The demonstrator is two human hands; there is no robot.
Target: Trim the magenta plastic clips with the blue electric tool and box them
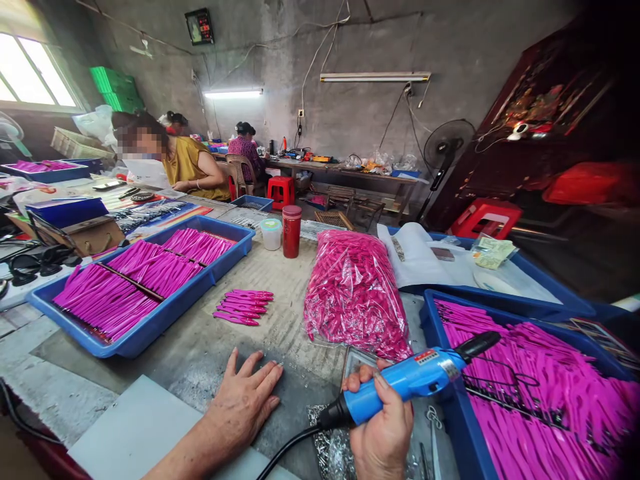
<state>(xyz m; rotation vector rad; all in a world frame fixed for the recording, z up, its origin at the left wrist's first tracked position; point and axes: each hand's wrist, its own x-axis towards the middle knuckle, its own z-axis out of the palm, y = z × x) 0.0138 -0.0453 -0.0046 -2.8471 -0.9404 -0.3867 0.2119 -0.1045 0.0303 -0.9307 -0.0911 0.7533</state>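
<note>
My right hand grips a blue electric screwdriver; its black tip points to the right and its cable runs down toward the bottom edge. Palm down on the worktable, my left hand has its fingers spread and holds nothing. Just beyond those fingers lies a small row of pink plastic handle-like pieces. A clear bag packed with small pink parts stands past the screwdriver. Partly hidden by my right hand is a clear bag of small metal parts.
Blue trays of long pink pieces stand at left and right. Scissors lie beside the right tray. A red canister and a white tub stand farther back. A co-worker in yellow sits at the far left.
</note>
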